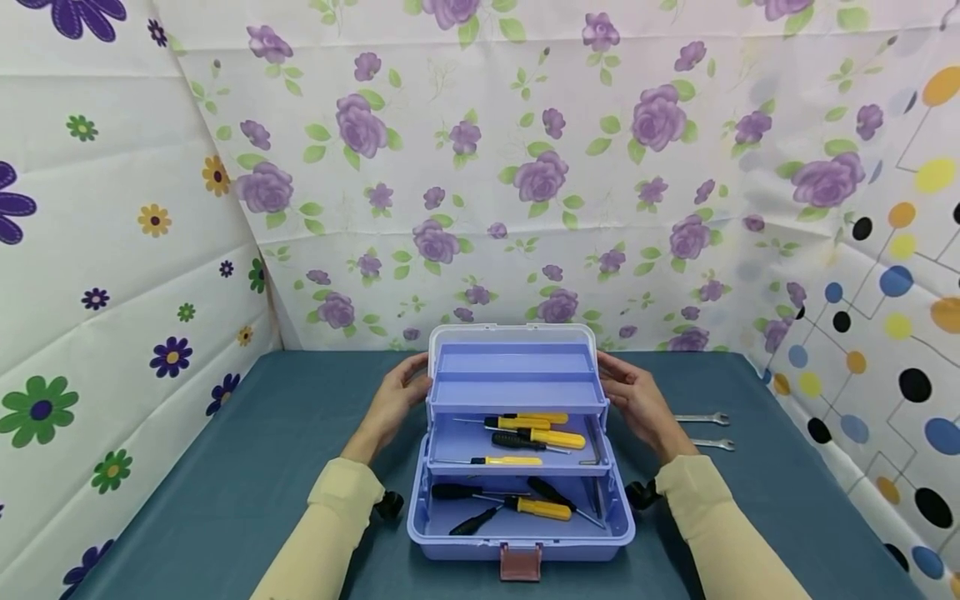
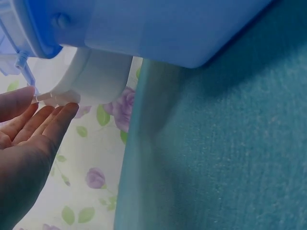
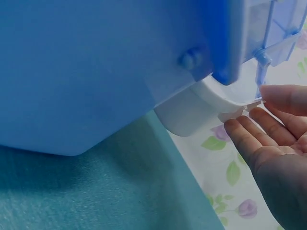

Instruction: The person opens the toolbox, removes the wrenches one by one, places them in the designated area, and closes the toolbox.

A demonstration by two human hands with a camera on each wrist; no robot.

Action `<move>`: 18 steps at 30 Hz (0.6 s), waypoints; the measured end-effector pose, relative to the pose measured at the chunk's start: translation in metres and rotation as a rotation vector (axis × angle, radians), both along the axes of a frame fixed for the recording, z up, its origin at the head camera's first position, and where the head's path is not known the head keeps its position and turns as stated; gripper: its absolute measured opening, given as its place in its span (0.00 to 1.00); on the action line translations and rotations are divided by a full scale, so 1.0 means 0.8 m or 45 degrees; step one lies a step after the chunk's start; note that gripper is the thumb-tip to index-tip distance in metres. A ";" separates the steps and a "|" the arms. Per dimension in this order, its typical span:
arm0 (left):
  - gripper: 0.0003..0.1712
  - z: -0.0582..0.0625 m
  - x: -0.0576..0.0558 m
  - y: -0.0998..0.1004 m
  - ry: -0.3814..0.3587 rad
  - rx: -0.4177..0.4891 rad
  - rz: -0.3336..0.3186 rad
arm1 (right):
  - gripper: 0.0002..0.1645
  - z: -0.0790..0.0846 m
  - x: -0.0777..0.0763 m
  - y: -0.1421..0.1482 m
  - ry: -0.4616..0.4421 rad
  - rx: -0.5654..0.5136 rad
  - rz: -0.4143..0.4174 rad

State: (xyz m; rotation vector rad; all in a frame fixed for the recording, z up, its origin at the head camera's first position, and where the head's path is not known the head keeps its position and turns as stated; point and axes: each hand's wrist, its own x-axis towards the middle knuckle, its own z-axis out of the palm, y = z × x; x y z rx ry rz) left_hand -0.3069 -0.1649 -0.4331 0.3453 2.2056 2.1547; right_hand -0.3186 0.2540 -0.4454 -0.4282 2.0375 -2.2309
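Note:
A lilac plastic toolbox (image 1: 450, 550) stands opened out in front of me, its stepped trays (image 1: 517, 468) raised behind the base. Screwdrivers with yellow handles (image 1: 562, 438) and black handles (image 1: 457, 492) lie in the middle tray and the base. My left hand (image 1: 390, 408) pinches the left edge of the whitish lid (image 2: 103, 74), thumb on one side of the rim and fingers on the other. On the opposite edge my right hand (image 1: 639, 402) pinches the lid (image 3: 189, 112) the same way. The lid is tipped back behind the trays, which hide most of it in the head view.
Two metal wrenches (image 1: 705, 418) lie on the dark teal tablecloth (image 1: 247, 500) right of the toolbox, partly behind my right arm. A brownish latch (image 1: 520, 563) hangs at the box's front. Flowered cloth (image 1: 480, 167) rises behind the table, with patterned cloths on both sides.

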 end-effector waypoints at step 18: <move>0.29 0.019 0.013 0.005 0.044 0.040 0.070 | 0.35 0.019 0.009 -0.001 0.080 0.004 -0.079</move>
